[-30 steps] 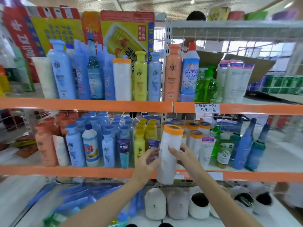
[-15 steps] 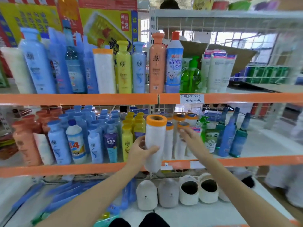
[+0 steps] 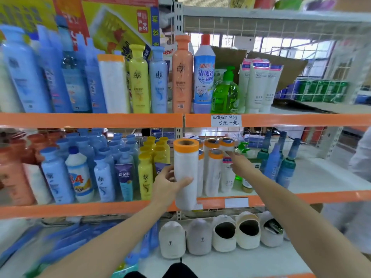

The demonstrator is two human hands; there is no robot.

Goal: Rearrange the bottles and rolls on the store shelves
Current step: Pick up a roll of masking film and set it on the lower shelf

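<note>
Presently, the left hand [image 3: 170, 184] gripped a white roll with an orange cap [image 3: 185, 173], thumb across its front and fingers curled behind. The roll stood upright, long axis vertical, its lower end hanging in front of the orange edge of the middle shelf [image 3: 321, 197], so it was held clear of the shelf surface rather than resting on it. The right hand [image 3: 242, 166] held nothing; its fingers were extended toward the cluster of matching shelved rolls [image 3: 213, 173], fingertips near the orange rim of one and apparently at a white tube [image 3: 226, 177] beside them. Contact could not be confirmed. The held roll lay immediately left of that cluster, between the two hands. In my judgement, the right hand was nearer the group, and placement would require moving the roll rightward and inward.
</note>
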